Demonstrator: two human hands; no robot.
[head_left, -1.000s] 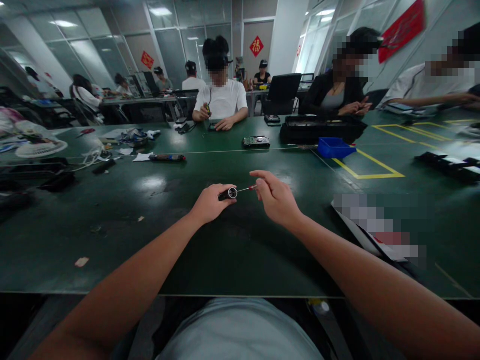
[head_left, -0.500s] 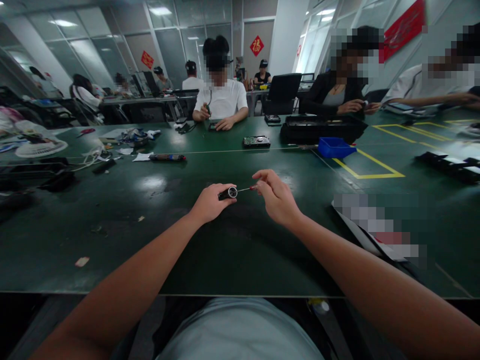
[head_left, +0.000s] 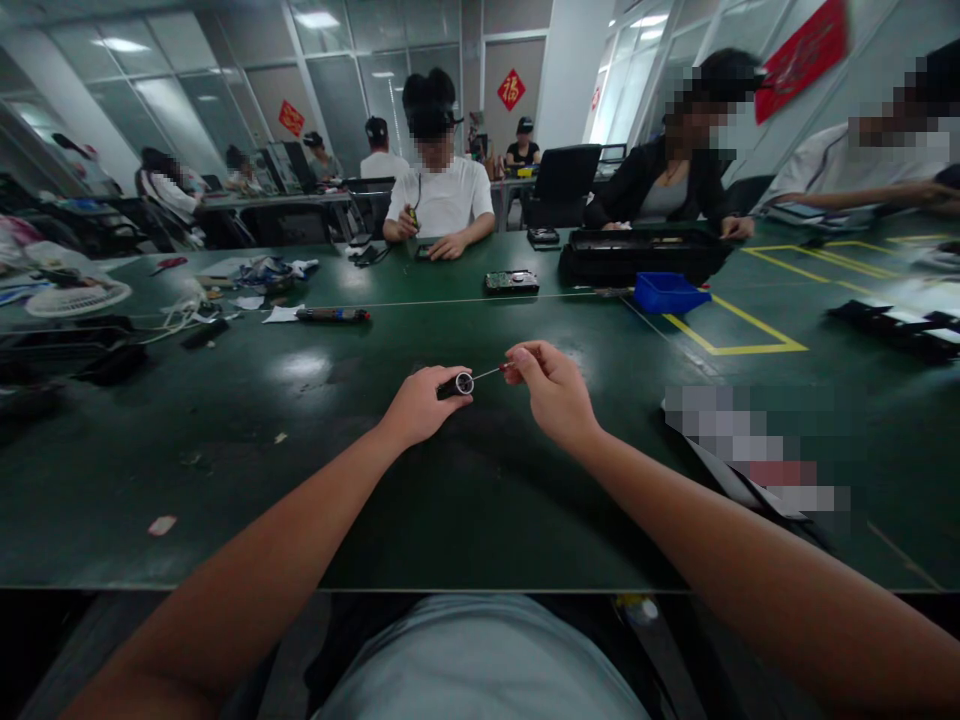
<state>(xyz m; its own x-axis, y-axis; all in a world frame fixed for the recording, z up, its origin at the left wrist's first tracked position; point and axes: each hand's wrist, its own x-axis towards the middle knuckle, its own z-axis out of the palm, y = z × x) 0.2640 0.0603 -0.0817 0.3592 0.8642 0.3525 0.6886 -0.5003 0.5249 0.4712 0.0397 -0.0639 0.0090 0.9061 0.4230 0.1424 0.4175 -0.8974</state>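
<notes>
My left hand point(head_left: 418, 408) is closed around a short black cylinder point(head_left: 455, 384) that looks like a small flashlight. Its silver-rimmed round end faces right, toward my other hand. Between the thumb and fingers of my right hand point(head_left: 553, 392) is a thin screwdriver point(head_left: 487, 374) with a reddish handle, mostly hidden by the fingers. The slim metal shaft points left, and its tip is at the cylinder's rimmed opening; how deep it reaches I cannot tell. Both hands are held above the green table point(head_left: 480, 520).
Ahead lie a hard drive point(head_left: 511, 282), a blue bin point(head_left: 670, 294) and a long black case point(head_left: 645, 257). To the left are a pen-like tool point(head_left: 334, 315) and cables point(head_left: 180, 318). A partly blurred-out booklet point(head_left: 739, 470) lies right. Co-workers sit across the table.
My right fingers have shifted on the screwdriver handle, and its handle end sits slightly higher. The left hand keeps its hold. Across the table, a co-worker in black has moved their hands apart.
</notes>
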